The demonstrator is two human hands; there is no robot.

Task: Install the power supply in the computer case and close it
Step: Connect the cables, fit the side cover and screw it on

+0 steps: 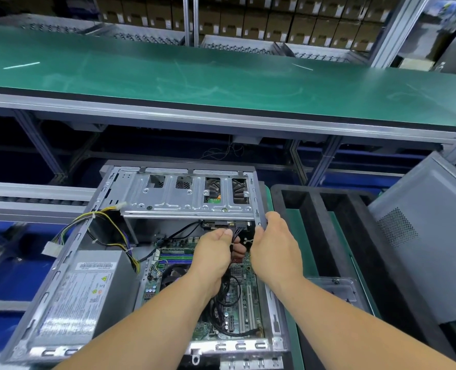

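I see the open computer case (69,252) lying on its side, with the power supply (77,295) seated in its 8 o'clock corner, well apart from both hands. My left hand (213,252) pinches a dark cable bundle (236,233) just below the drive cage (187,193). My right hand (275,247) curls over the case's 3 o'clock edge, thumb inside, touching that wall.
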